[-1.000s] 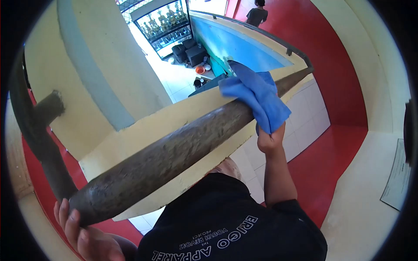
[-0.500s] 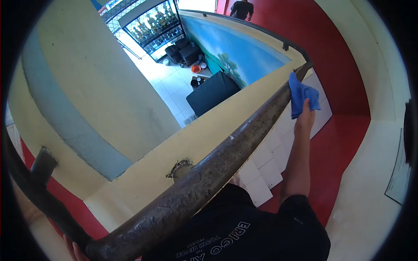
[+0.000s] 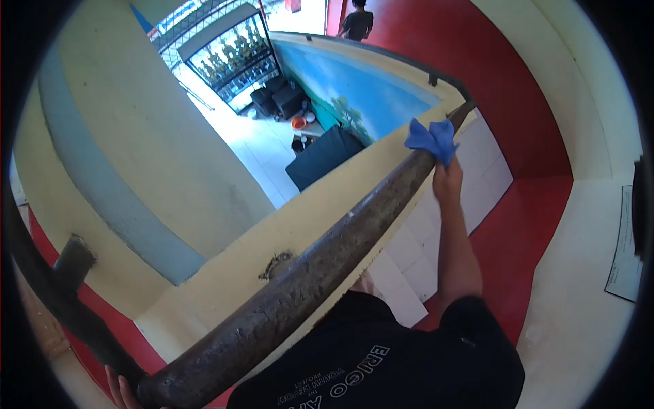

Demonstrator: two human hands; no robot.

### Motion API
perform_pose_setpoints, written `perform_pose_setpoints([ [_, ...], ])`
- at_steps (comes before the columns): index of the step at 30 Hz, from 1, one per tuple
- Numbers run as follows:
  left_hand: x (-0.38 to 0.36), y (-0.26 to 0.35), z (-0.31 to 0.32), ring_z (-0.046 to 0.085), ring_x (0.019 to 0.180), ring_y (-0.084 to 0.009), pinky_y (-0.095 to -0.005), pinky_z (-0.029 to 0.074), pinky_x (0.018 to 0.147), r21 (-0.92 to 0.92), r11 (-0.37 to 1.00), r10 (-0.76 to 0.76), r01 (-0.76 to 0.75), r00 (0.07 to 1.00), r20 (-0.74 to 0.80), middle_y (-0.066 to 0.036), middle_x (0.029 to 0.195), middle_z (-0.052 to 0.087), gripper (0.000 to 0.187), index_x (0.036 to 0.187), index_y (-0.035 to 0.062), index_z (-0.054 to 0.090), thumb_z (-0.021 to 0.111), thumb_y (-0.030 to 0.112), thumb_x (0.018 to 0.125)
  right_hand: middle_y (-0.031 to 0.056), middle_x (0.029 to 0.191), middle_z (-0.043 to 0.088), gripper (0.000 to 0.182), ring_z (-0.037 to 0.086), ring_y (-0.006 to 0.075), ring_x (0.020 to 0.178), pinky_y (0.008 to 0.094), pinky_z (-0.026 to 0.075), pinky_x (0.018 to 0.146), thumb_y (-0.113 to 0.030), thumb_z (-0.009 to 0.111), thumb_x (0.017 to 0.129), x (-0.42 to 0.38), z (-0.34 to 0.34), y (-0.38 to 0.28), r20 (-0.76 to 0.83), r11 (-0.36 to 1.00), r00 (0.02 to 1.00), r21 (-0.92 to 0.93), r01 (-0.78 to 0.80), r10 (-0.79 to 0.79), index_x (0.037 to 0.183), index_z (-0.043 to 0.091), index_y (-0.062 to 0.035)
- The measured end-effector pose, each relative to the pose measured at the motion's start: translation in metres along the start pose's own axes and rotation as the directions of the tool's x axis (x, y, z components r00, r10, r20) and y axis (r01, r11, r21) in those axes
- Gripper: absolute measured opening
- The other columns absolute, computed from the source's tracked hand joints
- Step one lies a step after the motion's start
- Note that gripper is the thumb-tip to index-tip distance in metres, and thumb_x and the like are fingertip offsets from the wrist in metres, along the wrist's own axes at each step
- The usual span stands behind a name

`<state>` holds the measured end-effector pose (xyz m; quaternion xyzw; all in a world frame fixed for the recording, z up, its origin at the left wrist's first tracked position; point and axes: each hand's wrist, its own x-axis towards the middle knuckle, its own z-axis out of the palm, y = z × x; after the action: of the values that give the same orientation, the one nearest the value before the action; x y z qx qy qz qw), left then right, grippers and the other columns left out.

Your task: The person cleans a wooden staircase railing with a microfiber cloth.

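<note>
Left hand [image 3: 120, 390] mostly hidden, can't tell its grip, blue cloth [image 3: 434, 140] bunched in right hand [image 3: 447, 181], on brown rail [image 3: 293, 293]

1. Right arm [image 3: 460, 252]: extended forward, away from the torso [image 3: 402, 354]; elbow close to straight, forearm bare.
2. Right wrist [image 3: 447, 198]: roughly in line with the forearm.
3. Right hand [image 3: 447, 179]: at the far end of the reach, closed in a grip; fingertips hidden from view.
4. Left hand [image 3: 121, 390]: low, at the bottom left of the view, only partly visible. Visible fingers point upward, slightly curved and close together. Firmness of hold cannot be determined.
5. Left wrist and forearm: concealed.
6. Overall: hands positioned well apart, the right much farther forward than the left.
</note>
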<state>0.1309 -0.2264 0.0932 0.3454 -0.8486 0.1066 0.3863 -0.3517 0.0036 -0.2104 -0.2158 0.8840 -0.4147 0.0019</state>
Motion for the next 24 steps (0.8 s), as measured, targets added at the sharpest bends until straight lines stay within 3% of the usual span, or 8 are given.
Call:
perform_pose_setpoints([
  [1,0.002,-0.001,-0.001,0.066,0.112,-0.0401,-0.0525,0.052,0.096,-0.01,1.0,0.011,-0.011,1.0,0.0,-0.025,0.12,0.068,0.058,0.115,-0.0042,0.07,0.052,0.049,0.101,0.0281,0.129,0.061,0.047,0.062,0.0406,0.118,0.0411,0.047,0.098,-0.002,0.05,0.095,-0.023,0.005,-0.017,-0.041,0.999,0.999,0.024,0.031,-0.03,0.141,0.049,0.0018],
  [4,0.003,0.0,0.0,0.067,0.111,-0.0399,-0.0523,0.053,0.095,-0.036,0.999,0.008,-0.008,1.0,-0.003,-0.025,0.118,0.069,0.057,0.114,-0.004,0.07,0.055,0.049,0.1,0.0092,0.119,0.065,0.054,0.049,0.0076,0.068,0.0246,0.042,0.061,-0.002,0.043,0.096,-0.096,-0.001,-0.097,-0.007,0.912,1.0,0.41,0.006,-0.003,0.149,0.042,0.0034],
  [6,0.004,-0.002,0.0,0.067,0.11,-0.0397,-0.0519,0.053,0.094,-0.054,0.998,0.018,-0.018,1.0,-0.003,-0.024,0.117,0.069,0.057,0.114,-0.0039,0.07,0.056,0.05,0.099,0.0286,0.146,0.049,0.051,0.041,0.0421,0.142,0.042,0.027,0.119,-0.002,0.047,0.097,-0.091,-0.014,-0.07,0.064,0.916,0.918,-0.066,0.395,-0.391,0.148,0.042,0.0035],
  [9,0.002,-0.001,-0.001,0.067,0.11,-0.0392,-0.0515,0.054,0.094,-0.059,0.998,0.029,-0.03,1.0,-0.008,-0.024,0.116,0.07,0.058,0.114,-0.0037,0.07,0.056,0.05,0.099,0.0294,0.141,0.053,0.052,0.046,0.0451,0.136,0.0426,0.036,0.114,-0.01,0.052,0.099,-0.05,-0.016,-0.009,0.062,0.809,0.895,-0.402,0.428,-0.442,0.148,0.042,0.0019],
  [12,0.005,0.005,-0.005,0.067,0.11,-0.0386,-0.0515,0.054,0.093,-0.042,0.999,0.025,-0.024,1.0,0.01,-0.024,0.117,0.07,0.058,0.114,-0.0034,0.07,0.057,0.051,0.099,0.029,0.136,0.057,0.055,0.053,0.0437,0.13,0.041,0.045,0.106,-0.013,0.057,0.098,0.0,-0.007,0.038,0.021,0.967,0.967,-0.019,-0.255,0.255,0.149,0.04,-0.0002],
  [20,0.01,0.01,0.002,0.069,0.103,-0.0364,-0.0486,0.055,0.087,-0.054,0.998,0.042,-0.044,0.998,-0.035,-0.023,0.111,0.071,0.055,0.108,-0.0038,0.072,0.055,0.048,0.101,0.0248,0.149,0.047,0.054,0.041,0.0383,0.143,0.0424,0.031,0.117,0.005,0.054,0.092,-0.103,0.019,-0.077,-0.174,0.962,0.966,0.165,0.219,-0.19,0.145,0.047,-0.0012],
  [23,-0.017,-0.028,-0.018,0.056,0.127,-0.0388,-0.0484,0.041,0.11,-0.06,0.998,-0.02,0.03,0.987,0.162,-0.026,0.137,0.058,0.064,0.132,-0.0102,0.056,0.045,0.046,0.104,0.0274,0.146,0.049,0.06,0.052,0.0414,0.133,0.0452,0.04,0.111,0.006,0.055,0.088,-0.063,0.029,-0.007,-0.233,0.963,0.934,-0.044,0.267,-0.27,0.147,0.045,-0.0003],
  [24,-0.019,-0.028,-0.018,0.056,0.127,-0.0382,-0.0478,0.042,0.109,-0.048,0.999,-0.014,0.022,0.988,0.151,-0.025,0.136,0.059,0.063,0.132,-0.0098,0.056,0.045,0.046,0.104,0.0292,0.135,0.056,0.057,0.061,0.0441,0.118,0.0465,0.047,0.1,0.003,0.053,0.091,-0.042,0.027,0.0,-0.246,0.997,0.967,0.025,0.075,-0.066,0.146,0.044,-0.0011],
])
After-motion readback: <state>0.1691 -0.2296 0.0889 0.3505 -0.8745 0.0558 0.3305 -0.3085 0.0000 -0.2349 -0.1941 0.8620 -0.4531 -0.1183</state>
